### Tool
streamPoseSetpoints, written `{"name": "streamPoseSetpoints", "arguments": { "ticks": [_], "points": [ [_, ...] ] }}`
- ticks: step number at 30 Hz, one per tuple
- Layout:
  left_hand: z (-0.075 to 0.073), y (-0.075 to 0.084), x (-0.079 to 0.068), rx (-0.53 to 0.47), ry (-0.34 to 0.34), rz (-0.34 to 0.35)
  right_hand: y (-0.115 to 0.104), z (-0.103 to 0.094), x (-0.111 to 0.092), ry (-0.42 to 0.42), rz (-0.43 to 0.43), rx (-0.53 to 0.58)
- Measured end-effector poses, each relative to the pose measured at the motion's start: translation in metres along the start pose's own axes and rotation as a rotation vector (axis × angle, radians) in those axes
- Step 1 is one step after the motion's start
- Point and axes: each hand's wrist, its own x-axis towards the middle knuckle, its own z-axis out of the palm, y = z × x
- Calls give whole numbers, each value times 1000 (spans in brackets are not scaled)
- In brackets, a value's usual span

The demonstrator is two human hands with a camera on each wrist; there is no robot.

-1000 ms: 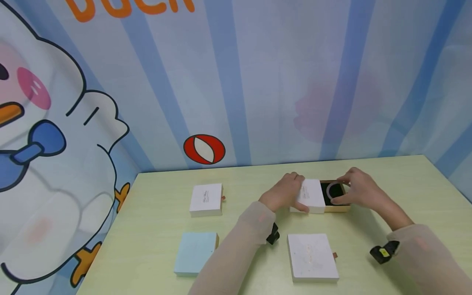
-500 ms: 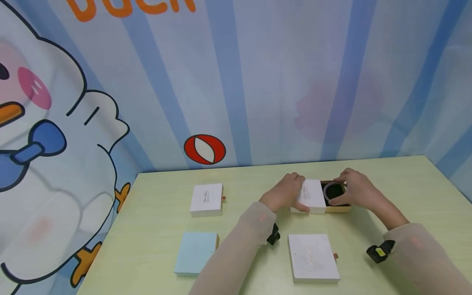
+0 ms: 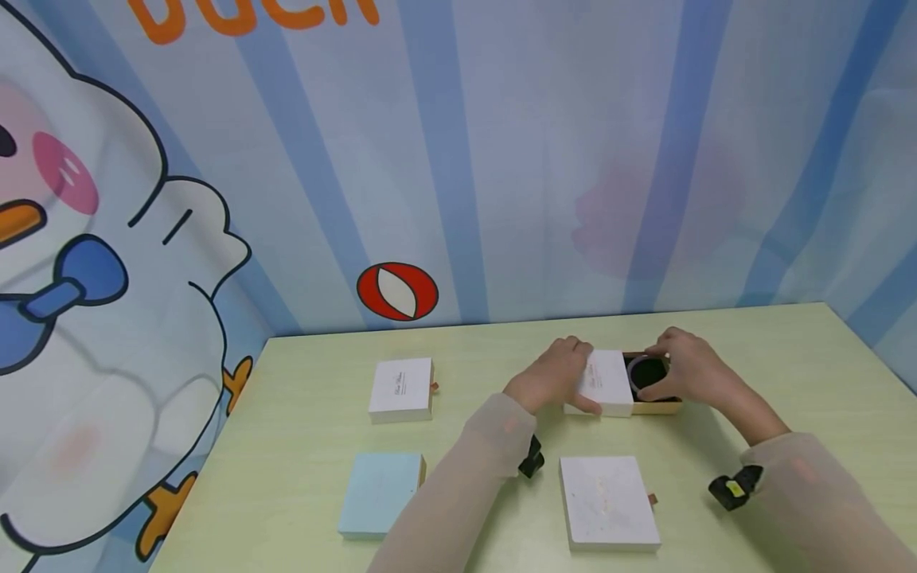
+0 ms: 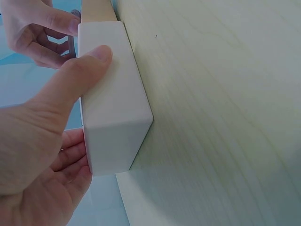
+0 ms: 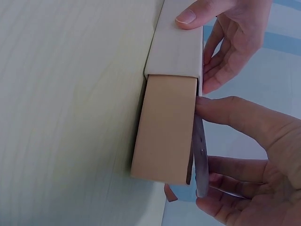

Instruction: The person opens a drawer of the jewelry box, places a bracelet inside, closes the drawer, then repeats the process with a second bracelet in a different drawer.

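Note:
A white slide-out box [image 3: 607, 385] lies toward the back right of the table, its tan drawer [image 3: 655, 408] pulled out to the right, black inside. My left hand [image 3: 552, 376] grips the white sleeve, thumb on the near side and fingers behind it, as the left wrist view shows. Between thumb and fingers my right hand [image 3: 689, 368] pinches a pale greyish-lilac bangle [image 5: 201, 157]. In the right wrist view the bangle stands slightly tilted right at the drawer's open top, its upper end close to the sleeve's edge.
Another white box [image 3: 401, 390] with a small brown tab stands at the back left. In front are a light blue box [image 3: 380, 493], partly behind the left sleeve, and a larger white box [image 3: 609, 503]. A printed cloth backdrop [image 3: 501, 159] rises behind the table [image 3: 286, 477].
My right hand has shifted a little left with the bangle, bringing it over the drawer's black inside and closer to the sleeve. The left hand stays on the box.

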Motion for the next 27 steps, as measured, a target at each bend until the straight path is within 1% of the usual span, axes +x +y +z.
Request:
{"name": "streamPoseSetpoints", "arguments": {
  "ticks": [3,11,19,27],
  "points": [
    [0,0,0,-9,0,-2,0,1,1,-4,0,0],
    [1,0,1,-22,-6,-9,0,3,4,1,-40,-2],
    [0,0,0,-22,-12,-10,-1,5,4,-5,-44,4],
    [-1,0,0,-23,1,0,-1,6,5,-12,-44,-10]
  ]
}}
